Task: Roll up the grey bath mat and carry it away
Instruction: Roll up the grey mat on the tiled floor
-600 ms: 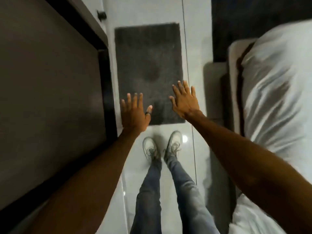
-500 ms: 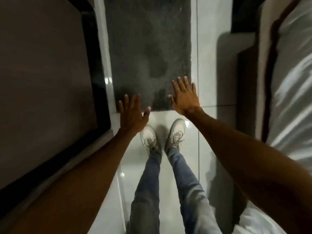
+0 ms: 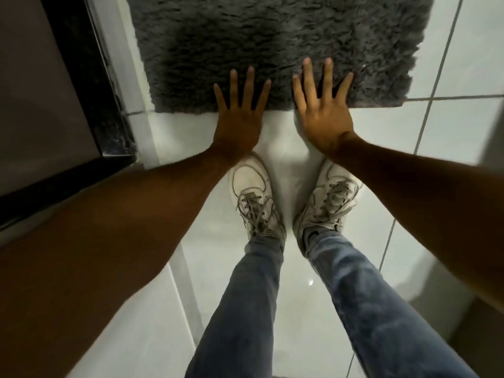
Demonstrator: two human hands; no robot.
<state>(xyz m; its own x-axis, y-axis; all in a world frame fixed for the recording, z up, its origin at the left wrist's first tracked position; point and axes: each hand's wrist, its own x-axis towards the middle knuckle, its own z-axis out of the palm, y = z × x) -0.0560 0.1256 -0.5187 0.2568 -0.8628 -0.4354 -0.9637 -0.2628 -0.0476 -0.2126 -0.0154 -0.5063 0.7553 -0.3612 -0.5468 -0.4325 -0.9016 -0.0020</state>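
The grey shaggy bath mat (image 3: 272, 36) lies flat on the white tiled floor and fills the top of the head view. Its near edge runs just in front of my feet. My left hand (image 3: 238, 115) is spread wide, palm down, with its fingertips over the mat's near edge. Beside it, my right hand (image 3: 321, 110) is also spread, fingers reaching over the same edge. Neither hand holds anything. Whether the fingers touch the pile is unclear.
A dark-framed door or cabinet (image 3: 81, 85) stands along the left. My white sneakers (image 3: 255, 195) and jeans (image 3: 368, 309) are below the hands on glossy white floor tiles (image 3: 450, 126). A grey shape (image 3: 491, 159) borders the right edge.
The view has dropped much closer to the floor. Both hands have come down from above the mat to its near edge, fingers still spread. The bed at the right is out of view.
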